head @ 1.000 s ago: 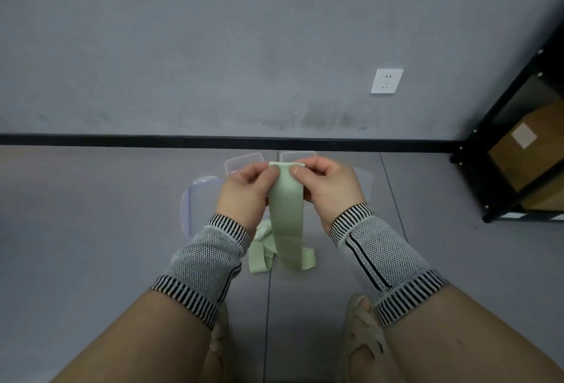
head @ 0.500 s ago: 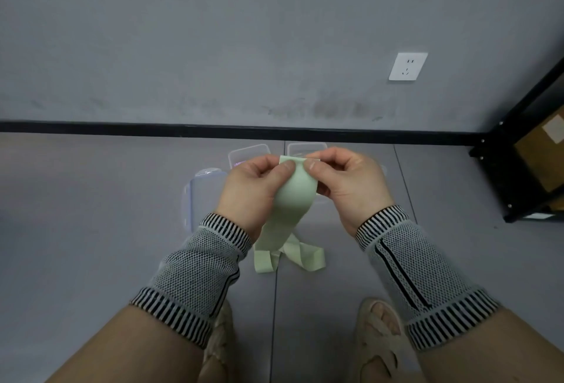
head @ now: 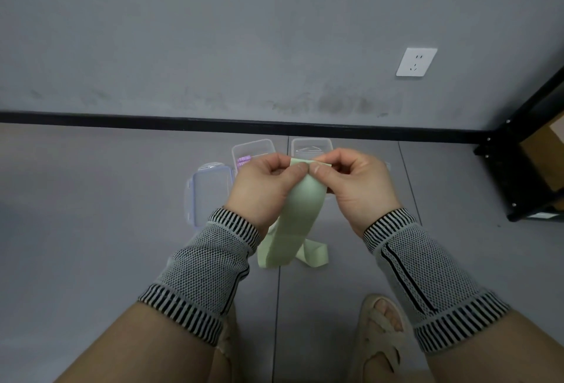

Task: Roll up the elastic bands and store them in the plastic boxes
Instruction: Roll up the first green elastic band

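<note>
Green elastic band [head: 300, 214]: top edge pinched between left hand [head: 262, 187] and right hand [head: 354, 187], long axis hanging downward toward the floor [head: 91, 230]; tail rests there. Plastic boxes [head: 253, 149] just beyond hands.

left sleeve [head: 203, 269]: I wore a grey mesh-knit wrist sleeve, black-and-white striped cuffs at both ends | right sleeve [head: 427, 276]: same knit and cuffs, a black line running down its length | forearms bare above the sleeves | right foot: a pale strappy sandal [head: 377, 334]
</note>
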The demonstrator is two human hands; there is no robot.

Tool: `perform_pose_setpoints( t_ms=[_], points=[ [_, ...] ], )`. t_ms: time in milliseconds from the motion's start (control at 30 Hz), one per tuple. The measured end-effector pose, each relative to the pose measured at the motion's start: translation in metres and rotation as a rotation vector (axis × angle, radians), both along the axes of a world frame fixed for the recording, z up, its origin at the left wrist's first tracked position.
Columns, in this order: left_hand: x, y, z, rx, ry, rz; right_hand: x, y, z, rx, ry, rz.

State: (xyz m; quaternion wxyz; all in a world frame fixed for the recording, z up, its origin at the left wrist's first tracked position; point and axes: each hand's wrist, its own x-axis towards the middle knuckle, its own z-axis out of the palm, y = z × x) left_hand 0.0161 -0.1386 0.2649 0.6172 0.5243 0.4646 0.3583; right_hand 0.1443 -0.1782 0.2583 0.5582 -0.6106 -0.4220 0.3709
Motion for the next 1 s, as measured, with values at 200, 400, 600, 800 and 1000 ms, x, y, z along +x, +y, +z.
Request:
perform_pose_setpoints(
  t_ms=[200,400,600,800,1000],
  points=[
    [-0.005,0.003,0.001,0.003,0.042,-0.016,0.000,-0.001,0.003,-0.026,0.050,0.042],
    [-0.007,0.004,-0.001,0.021,0.108,-0.061,0.002,0.000,0.000,-0.026,-0.008,0.077],
    [-0.007,0.005,0.004,-0.062,0.098,-0.068,0.000,-0.002,0.001,0.014,-0.100,0.110],
    [-0.007,0.003,0.010,-0.206,0.060,-0.052,-0.004,-0.004,-0.001,0.071,-0.313,0.098],
    [-0.009,0.004,0.010,-0.324,0.024,-0.017,-0.005,-0.005,-0.002,0.140,-0.563,0.107]
  ],
)
